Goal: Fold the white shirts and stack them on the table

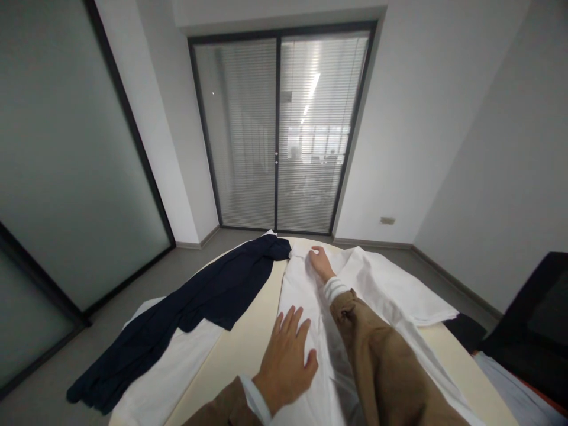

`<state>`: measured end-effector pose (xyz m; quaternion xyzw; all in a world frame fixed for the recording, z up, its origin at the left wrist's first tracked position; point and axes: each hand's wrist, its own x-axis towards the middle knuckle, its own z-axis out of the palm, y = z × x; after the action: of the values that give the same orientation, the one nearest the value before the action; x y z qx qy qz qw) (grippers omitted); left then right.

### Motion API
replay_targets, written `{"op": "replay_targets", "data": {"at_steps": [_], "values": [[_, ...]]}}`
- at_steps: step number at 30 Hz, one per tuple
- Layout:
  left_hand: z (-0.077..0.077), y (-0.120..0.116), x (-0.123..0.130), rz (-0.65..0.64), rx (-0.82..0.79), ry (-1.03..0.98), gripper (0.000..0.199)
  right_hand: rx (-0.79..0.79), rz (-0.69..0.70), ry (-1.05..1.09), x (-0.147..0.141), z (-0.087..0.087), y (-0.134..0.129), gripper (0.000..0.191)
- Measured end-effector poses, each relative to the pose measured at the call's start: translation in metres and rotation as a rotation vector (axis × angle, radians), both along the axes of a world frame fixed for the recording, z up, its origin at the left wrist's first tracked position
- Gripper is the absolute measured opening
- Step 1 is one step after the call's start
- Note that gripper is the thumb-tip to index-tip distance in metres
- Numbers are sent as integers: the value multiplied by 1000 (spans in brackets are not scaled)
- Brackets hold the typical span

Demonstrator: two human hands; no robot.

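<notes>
A white garment [306, 290] lies spread over a cream-coloured table, with one wide part fanned out to the right and loose wrinkles along it. My left hand [288, 361] rests flat on its left side, fingers stretched and slightly apart. Farther forward, near the table's far edge, my right hand [322, 263] has its fingers curled in at the garment's upper end and appears to pinch the fabric. The fingertips are partly hidden, and my right sleeve covers some of the cloth.
To the left, a dark navy garment [213, 296] lies lengthwise over another white cloth [173, 378]. The rounded table [257, 319] shows between the two piles. A black chair [532, 319] stands at the right, with pale cloth [515, 384] beside it. Glass doors [277, 136] are ahead.
</notes>
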<state>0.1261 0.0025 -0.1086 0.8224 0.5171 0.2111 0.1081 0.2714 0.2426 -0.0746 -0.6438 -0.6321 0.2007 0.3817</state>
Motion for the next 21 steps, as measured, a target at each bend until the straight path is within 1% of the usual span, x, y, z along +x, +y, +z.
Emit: {"op": "replay_targets", "data": {"at_steps": [2, 6, 8, 12, 15, 17, 21], "values": [[1, 0, -1, -11, -3, -1, 55, 26, 32, -78, -6, 4, 1, 47], [2, 1, -1, -12, -16, -4, 55, 47, 166, -428, -25, 14, 5, 42], [3, 1, -1, -7, -23, -7, 54, 27, 176, -485, -33, 15, 8, 39], [4, 1, -1, -3, -31, -19, 53, 28, 142, -429, -39, 11, 16, 23], [3, 2, -2, -7, -38, -21, 53, 30, 110, -337, -35, 7, 26, 18], [2, 2, -2, -8, -39, -16, 54, 30, 76, -246, -30, 5, 35, 18], [0, 2, -2, -14, -31, -5, 56, 80, 2, -16, -21, 0, 56, 30]]}}
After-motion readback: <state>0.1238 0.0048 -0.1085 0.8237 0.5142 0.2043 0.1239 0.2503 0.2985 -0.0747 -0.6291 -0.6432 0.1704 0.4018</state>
